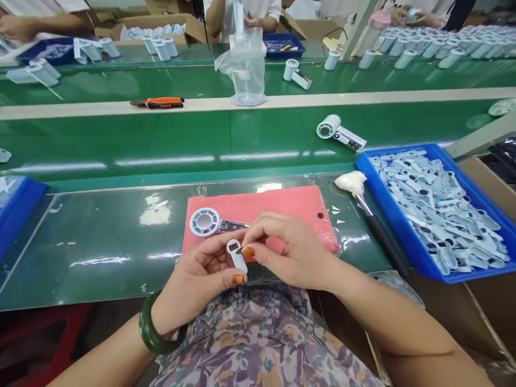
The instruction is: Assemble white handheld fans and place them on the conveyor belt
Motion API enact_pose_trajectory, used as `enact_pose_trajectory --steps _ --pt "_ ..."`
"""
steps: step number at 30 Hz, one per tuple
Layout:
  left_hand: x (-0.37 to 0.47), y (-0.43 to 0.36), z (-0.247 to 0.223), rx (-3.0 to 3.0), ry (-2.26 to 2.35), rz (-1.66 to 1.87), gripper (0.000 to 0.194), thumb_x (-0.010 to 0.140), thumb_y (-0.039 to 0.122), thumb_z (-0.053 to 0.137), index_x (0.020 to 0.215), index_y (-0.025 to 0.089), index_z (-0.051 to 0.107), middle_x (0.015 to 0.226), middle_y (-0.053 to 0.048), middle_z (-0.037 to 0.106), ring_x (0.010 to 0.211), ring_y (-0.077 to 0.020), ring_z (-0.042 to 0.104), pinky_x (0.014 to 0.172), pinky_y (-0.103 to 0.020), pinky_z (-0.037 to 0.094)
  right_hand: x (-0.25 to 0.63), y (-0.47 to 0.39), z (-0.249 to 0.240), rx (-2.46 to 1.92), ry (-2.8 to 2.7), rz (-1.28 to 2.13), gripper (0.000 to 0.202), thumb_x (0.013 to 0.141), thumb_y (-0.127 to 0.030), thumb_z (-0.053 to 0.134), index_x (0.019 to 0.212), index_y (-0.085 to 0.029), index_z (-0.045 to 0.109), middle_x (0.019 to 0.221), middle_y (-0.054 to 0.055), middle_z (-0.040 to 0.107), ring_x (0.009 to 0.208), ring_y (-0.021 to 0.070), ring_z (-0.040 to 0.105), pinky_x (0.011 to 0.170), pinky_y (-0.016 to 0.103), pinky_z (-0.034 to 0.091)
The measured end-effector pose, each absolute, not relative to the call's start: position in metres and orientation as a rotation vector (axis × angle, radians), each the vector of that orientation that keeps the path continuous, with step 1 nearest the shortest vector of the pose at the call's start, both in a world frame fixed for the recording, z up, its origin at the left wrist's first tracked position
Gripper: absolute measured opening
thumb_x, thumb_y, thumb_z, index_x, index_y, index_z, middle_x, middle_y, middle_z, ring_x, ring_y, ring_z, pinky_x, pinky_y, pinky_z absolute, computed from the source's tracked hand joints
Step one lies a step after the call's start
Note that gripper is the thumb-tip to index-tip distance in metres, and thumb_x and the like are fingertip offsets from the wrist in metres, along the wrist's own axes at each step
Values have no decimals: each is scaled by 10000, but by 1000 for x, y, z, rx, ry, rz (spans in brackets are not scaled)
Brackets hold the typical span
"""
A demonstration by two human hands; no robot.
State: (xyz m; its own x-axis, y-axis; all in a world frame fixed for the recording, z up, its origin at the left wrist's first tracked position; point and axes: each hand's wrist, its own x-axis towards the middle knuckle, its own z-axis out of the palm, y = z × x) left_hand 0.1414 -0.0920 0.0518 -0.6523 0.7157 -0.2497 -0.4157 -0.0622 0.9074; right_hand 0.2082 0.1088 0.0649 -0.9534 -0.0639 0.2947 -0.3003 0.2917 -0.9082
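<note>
Between the thumb and fingers of my left hand (pixel 205 271) is a small white plastic cover (pixel 239 262) with a squarish window at its upper end. My right hand (pixel 284 247) pinches at that window end; a small dark piece shows at its fingertips, too small to name. Just beyond my hands, a white handheld fan (pixel 205 221) lies on the pink mat (pixel 258 203), its round head to the left. The fan's handle is uncovered, with a dark circuit board (pixel 233 226) showing, and my right hand hides its far end.
At right stands a blue tray (pixel 365 177) full of white plastic covers, beside a black-handled tool (pixel 379 231) with a white wrapped head. Further off lie another fan (pixel 342 134), orange-handled pliers (pixel 161 102) and a plastic bag (pixel 249 80). People work across the line.
</note>
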Motion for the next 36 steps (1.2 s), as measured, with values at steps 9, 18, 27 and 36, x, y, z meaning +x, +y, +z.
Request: enact_pose_trajectory --steps 9,18,27,36 --pt "139 -111 57 411 1438 1818 455 756 204 865 1195 199 746 790 -8 671 653 -90 543 625 -184 520 198 87 67 359 -2505 1636 78 1013 -167 638 964 -215 675 913 -17 644 799 156 603 701 285 457" --pt "137 -109 56 535 1540 1701 433 806 219 807 1231 190 730 676 34 578 584 -69 471 558 -150 461 200 90 73 469 -2627 1367 139 1006 -65 569 953 -159 657 919 -2 606 795 140 582 671 269 407" --pt "139 -108 47 817 1982 1567 506 859 206 744 1355 278 675 893 -3 700 696 -94 606 675 -172 531 207 84 71 375 -2716 427 186 999 -152 658 816 -156 627 783 16 575 718 208 537 660 368 314" --pt "141 -103 51 489 1640 1696 552 812 250 812 1346 299 679 906 -14 711 732 -103 603 704 -190 576 213 81 50 318 -2501 816 285 1171 -347 464 1118 -183 691 960 17 690 853 182 644 753 348 398"
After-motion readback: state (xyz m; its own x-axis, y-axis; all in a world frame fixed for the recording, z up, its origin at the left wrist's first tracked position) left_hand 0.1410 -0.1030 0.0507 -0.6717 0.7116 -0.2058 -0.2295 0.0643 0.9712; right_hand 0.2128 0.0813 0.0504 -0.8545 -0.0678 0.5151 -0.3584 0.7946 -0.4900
